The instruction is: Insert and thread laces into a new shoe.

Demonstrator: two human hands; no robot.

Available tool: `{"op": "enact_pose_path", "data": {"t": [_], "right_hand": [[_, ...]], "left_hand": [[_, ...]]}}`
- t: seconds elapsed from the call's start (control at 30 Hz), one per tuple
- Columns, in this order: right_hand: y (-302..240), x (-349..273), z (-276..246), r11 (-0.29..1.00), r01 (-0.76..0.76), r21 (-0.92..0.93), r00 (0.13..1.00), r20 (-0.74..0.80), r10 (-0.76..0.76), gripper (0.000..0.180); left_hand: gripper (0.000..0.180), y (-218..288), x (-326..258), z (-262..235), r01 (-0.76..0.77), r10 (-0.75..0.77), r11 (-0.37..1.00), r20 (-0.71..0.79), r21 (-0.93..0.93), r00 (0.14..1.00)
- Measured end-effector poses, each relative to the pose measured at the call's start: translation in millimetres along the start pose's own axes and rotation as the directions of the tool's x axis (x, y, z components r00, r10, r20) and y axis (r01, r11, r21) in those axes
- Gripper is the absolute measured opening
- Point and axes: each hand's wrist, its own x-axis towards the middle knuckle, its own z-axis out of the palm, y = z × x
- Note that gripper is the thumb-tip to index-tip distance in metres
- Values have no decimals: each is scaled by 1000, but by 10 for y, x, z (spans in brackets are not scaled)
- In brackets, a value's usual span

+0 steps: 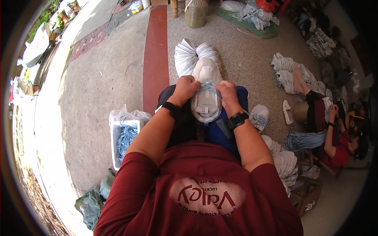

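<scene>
The shoe [206, 72], white with its toe toward the top of the frame, sits at upper centre above the person's lap. Both forearms slant inward from the lower corners, elbows bent. The left hand [187, 88] is at the shoe's left edge, fingers curled, thumb and fingertip pinching the pale blue lace [207, 85]. The right hand [229, 95] mirrors it opposite, knuckles raised, pinching the lace too. A black wristband [172, 109] circles the left wrist.

The white shoe [206, 95] (blue lace [207, 84] across) points away.
</scene>
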Motion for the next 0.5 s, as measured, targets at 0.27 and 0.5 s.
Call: {"op": "enact_pose_path", "data": {"t": [0.27,0.5], "right_hand": [[-8,-65,-121,768,283,-574,948,47,-314,18],[-19,-163,-204,727,262,-634,951,41,-307,19]], "left_hand": [[29,124,-124,-43,-295,342,824,-10,483,940],[26,200,-183,-7,-167,189,827,15,537,982]]}}
